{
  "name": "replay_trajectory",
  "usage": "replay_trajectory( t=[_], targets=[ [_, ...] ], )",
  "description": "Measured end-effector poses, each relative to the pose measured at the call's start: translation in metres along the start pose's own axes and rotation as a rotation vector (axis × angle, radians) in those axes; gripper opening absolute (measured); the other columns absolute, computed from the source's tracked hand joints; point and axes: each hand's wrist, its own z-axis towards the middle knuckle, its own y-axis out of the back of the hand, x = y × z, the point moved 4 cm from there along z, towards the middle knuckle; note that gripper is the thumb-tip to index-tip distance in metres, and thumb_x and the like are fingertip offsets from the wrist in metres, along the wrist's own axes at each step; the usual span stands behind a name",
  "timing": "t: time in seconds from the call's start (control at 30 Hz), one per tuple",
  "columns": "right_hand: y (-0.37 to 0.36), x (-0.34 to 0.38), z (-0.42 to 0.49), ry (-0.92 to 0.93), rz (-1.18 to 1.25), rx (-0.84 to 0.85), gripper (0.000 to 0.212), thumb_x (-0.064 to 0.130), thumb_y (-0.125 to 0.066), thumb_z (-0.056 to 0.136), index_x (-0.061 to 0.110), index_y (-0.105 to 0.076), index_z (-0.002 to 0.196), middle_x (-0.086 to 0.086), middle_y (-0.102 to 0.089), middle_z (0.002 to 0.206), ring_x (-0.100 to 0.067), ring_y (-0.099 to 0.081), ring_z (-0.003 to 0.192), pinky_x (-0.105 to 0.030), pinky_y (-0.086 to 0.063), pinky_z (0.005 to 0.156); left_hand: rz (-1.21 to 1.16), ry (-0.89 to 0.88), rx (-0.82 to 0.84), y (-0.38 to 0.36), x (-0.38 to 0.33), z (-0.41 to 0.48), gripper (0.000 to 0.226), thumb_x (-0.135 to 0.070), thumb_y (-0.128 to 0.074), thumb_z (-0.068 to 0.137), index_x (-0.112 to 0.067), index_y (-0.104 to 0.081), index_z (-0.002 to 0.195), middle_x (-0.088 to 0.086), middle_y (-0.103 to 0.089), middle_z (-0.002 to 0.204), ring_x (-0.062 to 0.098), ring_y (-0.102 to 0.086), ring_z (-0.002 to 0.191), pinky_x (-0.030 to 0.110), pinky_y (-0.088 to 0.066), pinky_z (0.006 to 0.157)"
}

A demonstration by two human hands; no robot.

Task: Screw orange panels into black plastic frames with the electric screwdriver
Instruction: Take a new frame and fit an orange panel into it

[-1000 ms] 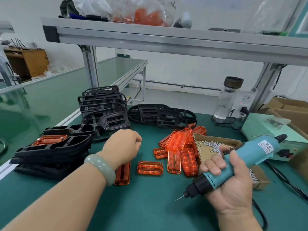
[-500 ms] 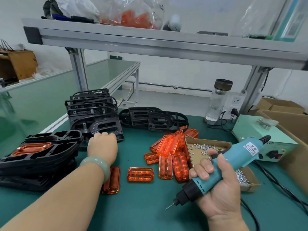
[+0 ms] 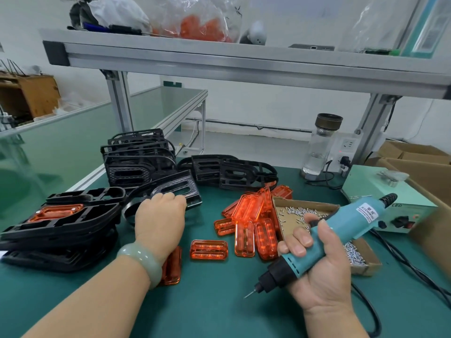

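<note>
Left hand: fingers curled over near edge of a black frame, in front of the frame stack; right hand: closed round the electric screwdriver, bit down-left. Orange panels: loose heap between both hands, touching the screw box.

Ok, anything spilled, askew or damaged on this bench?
Nothing looks damaged or spilled. The orange panels lie in a loose heap, some on edge, one stray partly under the left wrist. The left hand grips a black frame tilted beside the frame stack; the right hand holds the electric screwdriver.
</note>
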Motion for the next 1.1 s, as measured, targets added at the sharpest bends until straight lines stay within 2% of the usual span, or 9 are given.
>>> replay_trajectory(
  t=[0.07, 0.2, 0.33, 0.43, 0.5, 0.67, 0.77, 0.93, 1.1],
  targets=[
    [0.0, 0.0, 0.0, 0.002, -0.006, 0.006, 0.021, 0.027, -0.05, 0.084, 0.022, -0.067, 0.073, 0.007, -0.042, 0.052, -0.007, -0.041, 0.04, -0.021, -0.045, 0.048, -0.059, -0.042, -0.061, 0.016, -0.009, -0.003, 0.021, 0.004, -0.08, 0.057, -0.011, -0.07, 0.069, 0.008, -0.06, 0.06, 0.032, -0.059, 0.058, 0.036, -0.045, 0.05],
    [-0.001, 0.0, -0.001, 0.003, -0.006, 0.011, 0.023, 0.028, -0.05, 0.084, 0.024, -0.069, 0.071, 0.007, -0.042, 0.052, -0.006, -0.041, 0.04, -0.02, -0.045, 0.048, -0.321, 0.043, -0.132, 0.043, -0.021, -0.01, 0.01, -0.014, -0.069, 0.08, -0.021, -0.07, 0.088, 0.001, -0.065, 0.079, 0.027, -0.06, 0.079, 0.034, -0.045, 0.064],
    [0.0, 0.0, -0.001, 0.005, 0.003, 0.007, 0.022, 0.028, -0.051, 0.083, 0.023, -0.069, 0.072, 0.007, -0.042, 0.052, -0.006, -0.042, 0.041, -0.02, -0.045, 0.049, -0.621, 0.132, -0.166, 0.058, -0.024, -0.017, 0.011, -0.021, -0.064, 0.085, -0.029, -0.068, 0.091, -0.011, -0.065, 0.083, 0.013, -0.059, 0.079, 0.028, -0.045, 0.07],
    [0.001, 0.001, -0.001, 0.006, 0.01, -0.001, 0.02, 0.028, -0.052, 0.083, 0.022, -0.068, 0.073, 0.007, -0.041, 0.053, -0.007, -0.042, 0.041, -0.02, -0.045, 0.049, -0.792, 0.144, -0.142, 0.065, -0.026, -0.025, 0.016, -0.018, -0.066, 0.083, -0.033, -0.068, 0.085, -0.018, -0.066, 0.077, 0.0, -0.059, 0.072, 0.008, -0.039, 0.065],
    [0.002, 0.001, -0.001, 0.008, 0.012, -0.006, 0.018, 0.028, -0.053, 0.083, 0.021, -0.068, 0.074, 0.007, -0.041, 0.053, -0.007, -0.042, 0.041, -0.02, -0.045, 0.049, -0.959, 0.197, -0.126, 0.066, -0.026, -0.031, 0.021, -0.015, -0.067, 0.081, -0.036, -0.067, 0.078, -0.018, -0.067, 0.072, -0.003, -0.06, 0.067, 0.004, -0.041, 0.062],
    [0.002, 0.002, -0.001, 0.011, 0.018, -0.006, 0.017, 0.028, -0.053, 0.083, 0.02, -0.066, 0.076, 0.007, -0.041, 0.053, -0.007, -0.042, 0.041, -0.022, -0.045, 0.048, -1.622, 0.443, 0.031, 0.052, -0.033, -0.05, 0.021, -0.006, -0.061, 0.087, -0.024, -0.071, 0.083, 0.005, -0.074, 0.082, 0.025, -0.067, 0.074, 0.034, -0.055, 0.07],
    [0.002, 0.003, -0.001, 0.017, 0.018, -0.01, 0.018, 0.029, -0.053, 0.083, 0.022, -0.066, 0.074, 0.008, -0.041, 0.052, -0.007, -0.041, 0.041, -0.021, -0.045, 0.048, -1.959, 0.576, 0.107, 0.046, -0.042, -0.059, 0.023, -0.004, -0.05, 0.092, -0.018, -0.066, 0.082, 0.007, -0.074, 0.086, 0.013, -0.068, 0.068, 0.021, -0.053, 0.056],
    [0.001, 0.005, -0.001, 0.013, 0.043, -0.009, 0.015, 0.03, -0.053, 0.082, 0.021, -0.062, 0.075, 0.008, -0.041, 0.052, -0.006, -0.041, 0.04, -0.02, -0.044, 0.048, -2.222, 0.754, 0.142, 0.03, -0.047, -0.072, 0.022, -0.012, -0.044, 0.095, -0.018, -0.062, 0.084, 0.004, -0.073, 0.089, 0.009, -0.067, 0.066, 0.019, -0.054, 0.057],
    [0.002, 0.011, -0.001, 0.022, 0.052, 0.003, 0.013, 0.031, -0.052, 0.083, 0.021, -0.06, 0.081, 0.01, -0.042, 0.052, -0.004, -0.042, 0.041, -0.019, -0.044, 0.049, -2.282, 0.789, 0.229, 0.017, -0.061, -0.088, 0.017, -0.013, -0.044, 0.094, -0.012, -0.061, 0.095, 0.009, -0.07, 0.105, 0.013, -0.067, 0.081, 0.024, -0.058, 0.072]
  ],
)
